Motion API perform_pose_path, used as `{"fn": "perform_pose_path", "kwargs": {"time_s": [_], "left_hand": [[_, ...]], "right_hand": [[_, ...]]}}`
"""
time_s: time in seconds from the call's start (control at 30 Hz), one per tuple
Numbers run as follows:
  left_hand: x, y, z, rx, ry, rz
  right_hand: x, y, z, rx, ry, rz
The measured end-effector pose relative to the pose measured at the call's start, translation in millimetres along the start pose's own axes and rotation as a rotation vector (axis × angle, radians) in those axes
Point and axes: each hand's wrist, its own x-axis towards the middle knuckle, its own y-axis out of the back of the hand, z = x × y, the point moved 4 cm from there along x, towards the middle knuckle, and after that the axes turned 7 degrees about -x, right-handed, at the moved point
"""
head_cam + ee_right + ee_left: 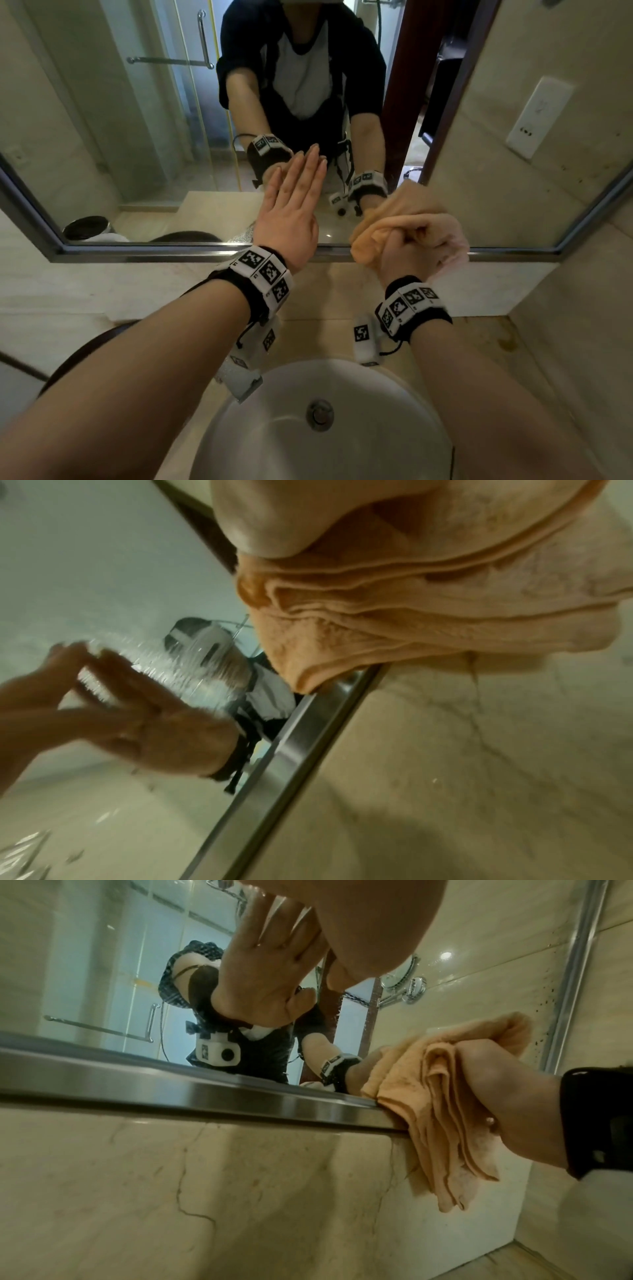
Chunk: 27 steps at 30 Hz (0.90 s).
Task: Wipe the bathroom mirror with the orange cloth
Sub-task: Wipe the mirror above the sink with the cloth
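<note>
The bathroom mirror (137, 130) has a metal frame (171, 248) along its lower edge. My left hand (294, 202) lies flat on the glass with straight fingers, just left of centre. My right hand (411, 250) grips the bunched orange cloth (368, 240) and holds it against the glass at the lower frame, right of the left hand. In the left wrist view the orange cloth (445, 1110) hangs in folds over the frame (171, 1093) from my right hand (507, 1091). The right wrist view is filled by the orange cloth (411, 610) above the frame (291, 750).
A white round sink (404, 394) with a metal drain (319, 414) sits under my forearms in a beige stone counter (479, 342). The side wall at right carries a white socket plate (537, 116). A dark round object (85, 349) lies at the left.
</note>
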Motion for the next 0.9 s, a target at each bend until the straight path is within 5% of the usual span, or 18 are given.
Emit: {"fn": "perform_pose_path", "kwargs": {"time_s": [0.2,0.57,0.73,0.9], "left_hand": [[-9.9,10.4,-28.8,0.031,-0.024,-0.024],[-33.3,21.3,-74.2,0.063,-0.028,-0.158],[-38.1,31.5,-87.6,0.008,-0.014,-0.203],[-41.5,38.1,-91.4,-0.039,-0.002,-0.25]], "right_hand": [[-37.9,-26.9,-17.2,-0.356,0.222,-0.014],[-113.9,-86.6,-30.7,-0.572,0.449,-0.008],[-153.8,-103.9,-42.3,-0.711,0.634,0.122],[-178.0,-124.0,-39.7,-0.728,0.741,0.0]]}}
